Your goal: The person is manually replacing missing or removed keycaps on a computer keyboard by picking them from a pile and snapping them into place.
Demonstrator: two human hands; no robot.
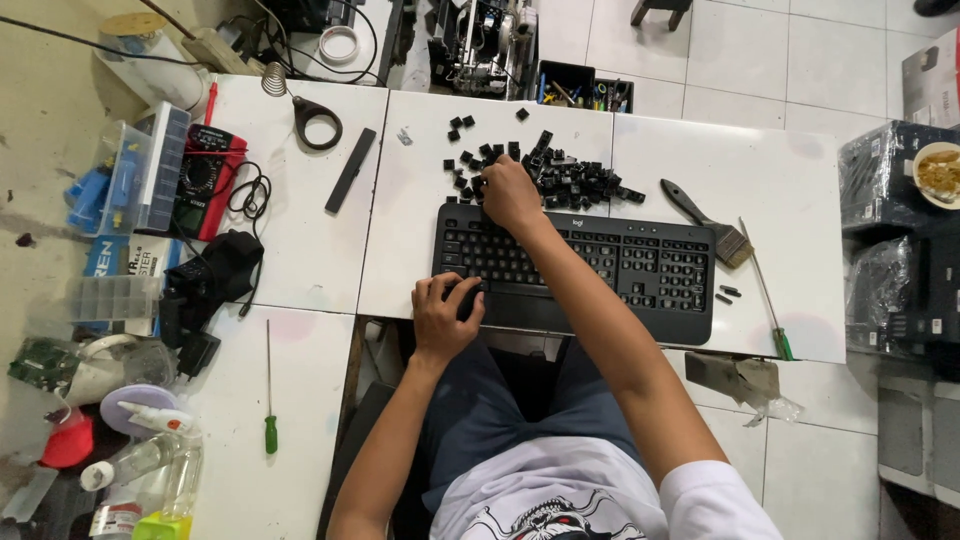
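Observation:
A black keyboard lies on the white table in front of me. My left hand grips its near left corner, fingers curled over the edge. My right hand reaches past the keyboard's far edge into a pile of loose black keycaps, fingers bent down among them; whether it holds a keycap is hidden. A few stray keycaps lie farther back.
A paintbrush and a green-handled screwdriver lie right of the keyboard. Left are a black bar, a red multimeter, plastic boxes, another screwdriver and bottles.

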